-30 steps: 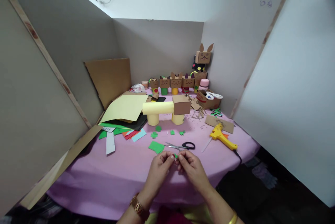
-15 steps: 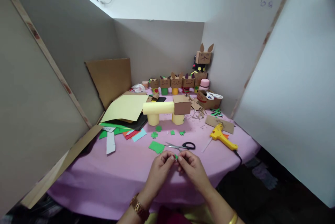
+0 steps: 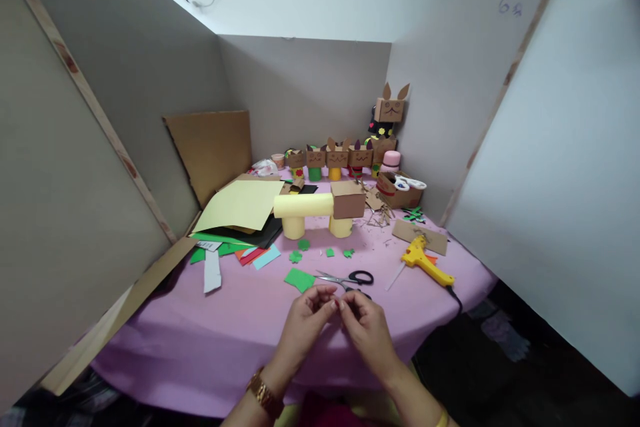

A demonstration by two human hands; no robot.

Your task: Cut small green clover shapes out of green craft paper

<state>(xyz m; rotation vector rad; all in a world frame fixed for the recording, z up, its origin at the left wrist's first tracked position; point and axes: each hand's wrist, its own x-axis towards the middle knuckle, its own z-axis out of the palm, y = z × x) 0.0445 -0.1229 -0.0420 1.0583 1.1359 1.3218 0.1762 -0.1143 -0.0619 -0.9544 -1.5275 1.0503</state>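
Note:
My left hand [image 3: 305, 322] and my right hand [image 3: 364, 327] meet fingertip to fingertip over the near part of the pink tablecloth [image 3: 225, 334]. Both pinch closed around something tiny that the fingers hide. Just beyond them lie black-handled scissors [image 3: 347, 278] and a green paper square [image 3: 299, 279]. Small green cut-out shapes [image 3: 296, 256] are scattered farther back, in front of a yellow paper-tube figure [image 3: 303, 212] with a brown cardboard box head [image 3: 347, 200].
A yellow glue gun [image 3: 424, 260] lies at the right with its cord over the edge. Coloured paper sheets [image 3: 239, 214] are stacked at the left. A row of small cardboard animal figures [image 3: 335, 159] lines the back wall. White partition boards [image 3: 550, 147] enclose the table.
The small green piece seen between my fingertips earlier is now hidden by them. My hands have shifted very slightly, staying together.

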